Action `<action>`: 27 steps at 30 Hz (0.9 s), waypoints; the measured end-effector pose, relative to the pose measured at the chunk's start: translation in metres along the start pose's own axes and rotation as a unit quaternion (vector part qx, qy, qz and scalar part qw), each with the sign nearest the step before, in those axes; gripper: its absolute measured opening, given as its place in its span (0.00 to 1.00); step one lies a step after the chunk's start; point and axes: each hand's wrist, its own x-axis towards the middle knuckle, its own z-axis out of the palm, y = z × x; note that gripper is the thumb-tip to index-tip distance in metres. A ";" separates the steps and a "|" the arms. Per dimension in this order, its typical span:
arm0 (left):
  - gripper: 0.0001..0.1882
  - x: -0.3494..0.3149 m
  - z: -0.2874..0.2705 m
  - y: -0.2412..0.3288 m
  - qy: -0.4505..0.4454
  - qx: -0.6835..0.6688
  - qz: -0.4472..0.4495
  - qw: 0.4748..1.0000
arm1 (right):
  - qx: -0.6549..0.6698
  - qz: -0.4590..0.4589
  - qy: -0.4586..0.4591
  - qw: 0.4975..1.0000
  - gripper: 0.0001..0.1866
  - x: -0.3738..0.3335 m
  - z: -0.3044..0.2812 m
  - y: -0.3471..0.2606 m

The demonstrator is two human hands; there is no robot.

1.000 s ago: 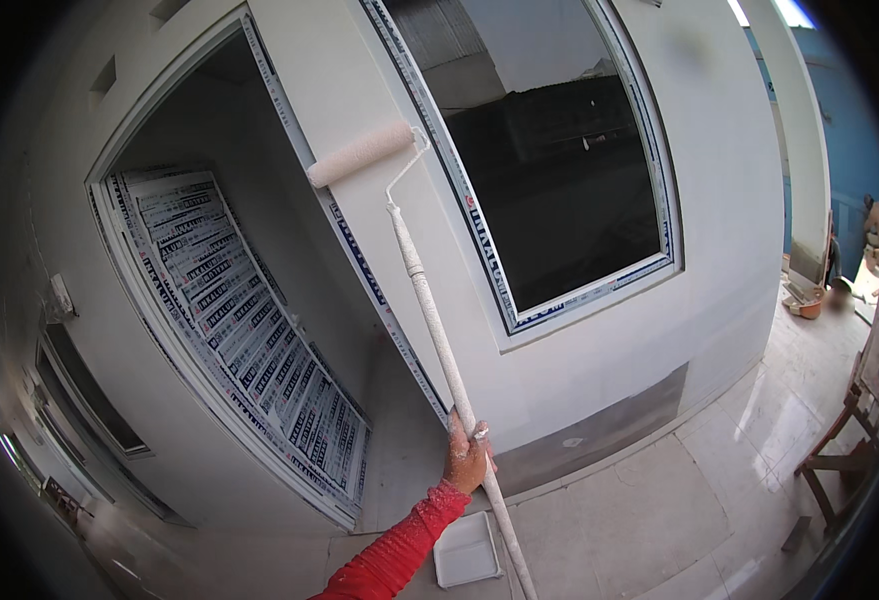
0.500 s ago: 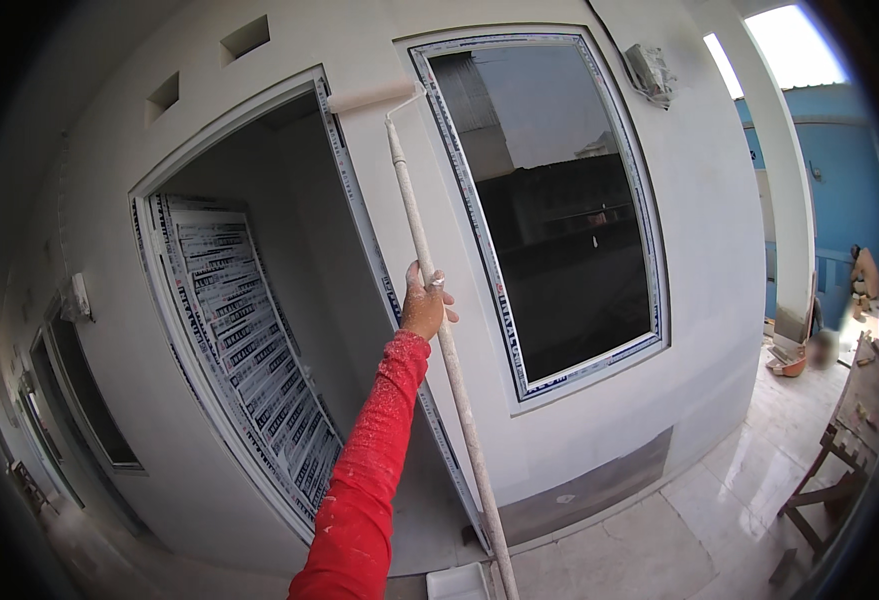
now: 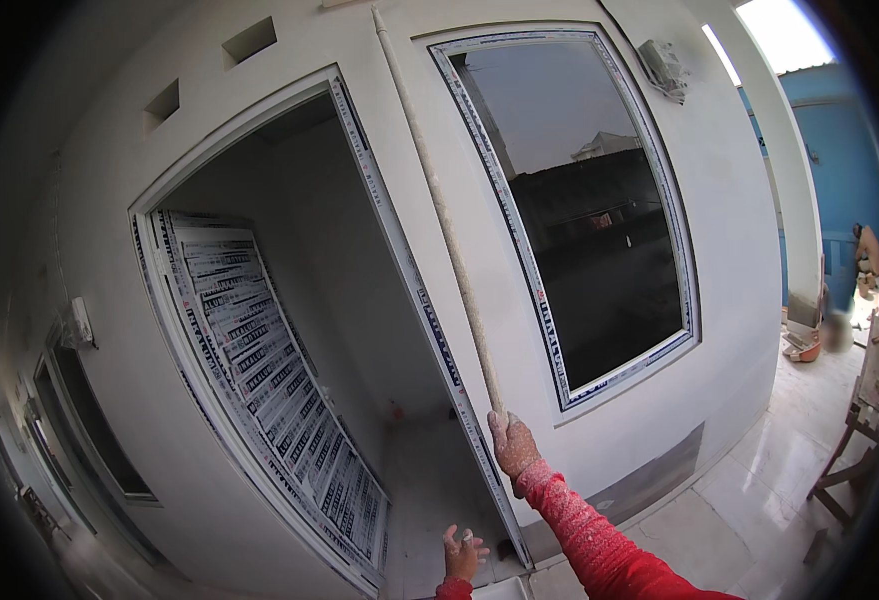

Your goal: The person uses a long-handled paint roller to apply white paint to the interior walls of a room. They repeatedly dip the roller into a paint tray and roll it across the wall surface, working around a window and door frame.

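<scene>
A long, paint-spattered roller pole (image 3: 446,225) slants up the white wall between the doorway and the window. Its roller (image 3: 344,2) is mostly cut off by the top edge, so I cannot tell whether it touches the wall. My right hand (image 3: 515,445), in a red sleeve speckled with white, is closed round the lower part of the pole. Lower down, in front of the doorway, my left hand (image 3: 465,553) is off the pole, with its fingers apart and nothing in them. White specks cover both hands.
A door frame (image 3: 414,270) wrapped in printed film surrounds the open doorway. The window (image 3: 599,230) has taped edging. A white tray (image 3: 505,590) shows at the bottom edge. A wooden trestle (image 3: 854,440) stands right on the tiled floor (image 3: 749,470); a wrapped box (image 3: 664,68) hangs upper right.
The roller has gone up, nearly out of view. My left hand has let go of the pole and dropped low. My right hand has come into view, holding the pole.
</scene>
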 end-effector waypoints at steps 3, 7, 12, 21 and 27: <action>0.26 0.015 -0.069 -0.102 0.007 -0.007 -0.118 0.993 | 0.032 -0.019 0.011 0.999 0.32 0.086 -0.005 -0.041; 0.26 0.034 -0.084 -0.118 0.023 0.023 -0.140 0.990 | -0.003 -0.037 0.050 0.998 0.34 0.195 -0.032 -0.087; 0.26 0.064 -0.067 -0.095 0.049 0.011 -0.116 0.992 | 0.079 -0.029 -0.001 0.996 0.29 0.280 -0.081 -0.179; 0.25 0.090 0.005 -0.072 0.047 -0.018 -0.100 0.994 | 0.090 -0.089 0.016 0.992 0.24 0.392 -0.168 -0.328; 0.25 0.089 0.020 -0.072 0.054 -0.022 -0.099 0.993 | -0.010 -0.155 0.065 0.986 0.30 0.429 -0.195 -0.338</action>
